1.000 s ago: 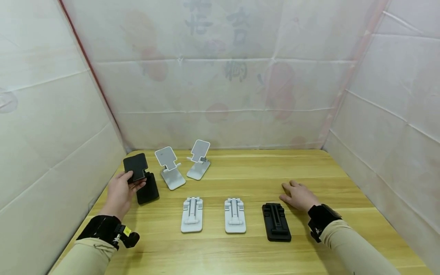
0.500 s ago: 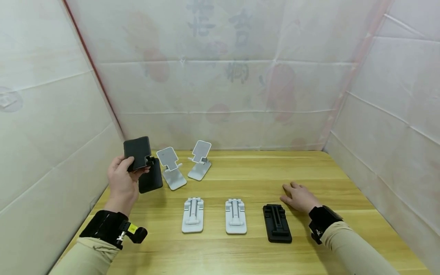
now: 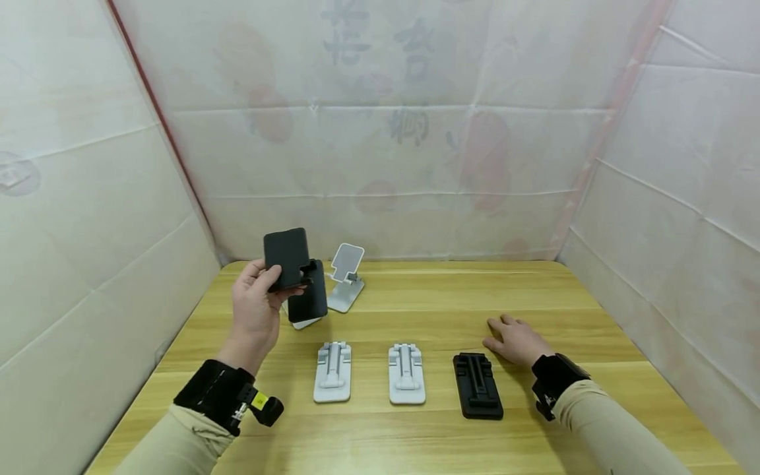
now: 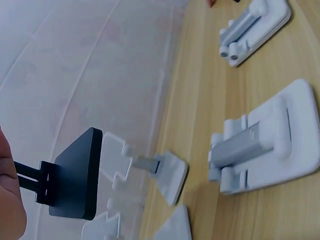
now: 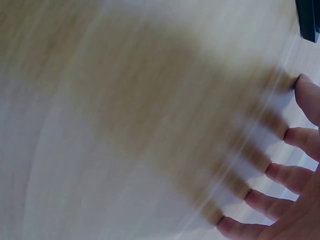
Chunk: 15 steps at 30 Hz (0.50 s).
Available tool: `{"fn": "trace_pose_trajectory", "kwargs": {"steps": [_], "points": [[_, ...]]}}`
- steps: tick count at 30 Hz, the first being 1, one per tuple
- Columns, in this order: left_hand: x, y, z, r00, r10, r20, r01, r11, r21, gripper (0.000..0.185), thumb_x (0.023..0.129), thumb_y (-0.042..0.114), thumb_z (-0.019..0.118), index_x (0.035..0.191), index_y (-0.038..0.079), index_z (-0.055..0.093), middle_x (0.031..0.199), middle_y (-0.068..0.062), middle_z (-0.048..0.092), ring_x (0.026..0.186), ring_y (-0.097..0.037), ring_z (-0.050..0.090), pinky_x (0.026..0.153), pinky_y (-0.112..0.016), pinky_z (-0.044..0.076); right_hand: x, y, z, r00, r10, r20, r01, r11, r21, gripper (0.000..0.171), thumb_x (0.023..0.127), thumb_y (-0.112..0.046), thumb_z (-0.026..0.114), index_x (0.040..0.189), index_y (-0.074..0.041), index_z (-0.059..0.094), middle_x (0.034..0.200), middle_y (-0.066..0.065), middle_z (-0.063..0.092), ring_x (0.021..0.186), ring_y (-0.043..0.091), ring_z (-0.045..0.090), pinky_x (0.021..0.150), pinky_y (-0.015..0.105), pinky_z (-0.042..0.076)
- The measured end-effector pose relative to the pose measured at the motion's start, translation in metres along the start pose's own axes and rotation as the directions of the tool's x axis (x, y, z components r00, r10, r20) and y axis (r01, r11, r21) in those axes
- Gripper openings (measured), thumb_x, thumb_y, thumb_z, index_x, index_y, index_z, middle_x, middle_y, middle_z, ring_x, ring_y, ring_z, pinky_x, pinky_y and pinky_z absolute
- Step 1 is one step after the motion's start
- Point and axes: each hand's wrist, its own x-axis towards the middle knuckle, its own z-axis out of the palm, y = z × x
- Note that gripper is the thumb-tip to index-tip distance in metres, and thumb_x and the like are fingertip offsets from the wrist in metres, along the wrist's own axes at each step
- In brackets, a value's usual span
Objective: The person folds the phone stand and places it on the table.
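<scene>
Left hand point(image 3: 256, 310): grips the unfolded black stand point(image 3: 295, 274), now lifted clear of the tabletop point(image 3: 534, 290) and carried rightward from its far-left spot, before the white stands point(image 3: 346, 285). Right hand point(image 3: 518, 340): flat, fingers spread, unmoved beside the folded black stand point(image 3: 477, 384).

Black phone stand point(image 3: 295, 276) — unfolded (plate upright), held above table's back-left.
</scene>
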Motion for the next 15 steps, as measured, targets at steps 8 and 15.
{"fn": "trace_pose_trajectory", "kwargs": {"steps": [8,15], "points": [[-0.006,-0.019,0.024,0.989,-0.078,0.125,0.065,0.992,0.108,0.026,0.109,0.015,0.049,0.131,0.000,0.051,0.118,-0.001,0.068,0.088,-0.016,0.073,0.076,-0.029,0.063,0.006,-0.002,-0.006,1.000,-0.019,-0.016,0.020,0.998,0.063,0.061,0.103,-0.032,0.062,0.148,0.006,0.047,0.147,0.042,0.041,0.131,0.061,0.042,0.106,0.071,0.040],[-0.010,-0.037,0.038,0.974,-0.151,0.171,0.124,0.980,0.159,0.027,0.106,0.010,0.054,0.131,0.000,0.050,0.112,-0.009,0.072,0.092,-0.020,0.074,0.082,-0.036,0.064,0.017,-0.031,-0.027,0.975,-0.121,-0.187,0.148,0.980,0.136,0.058,0.104,-0.024,0.062,0.151,0.004,0.044,0.143,0.031,0.054,0.130,0.049,0.052,0.109,0.061,0.045]]}}
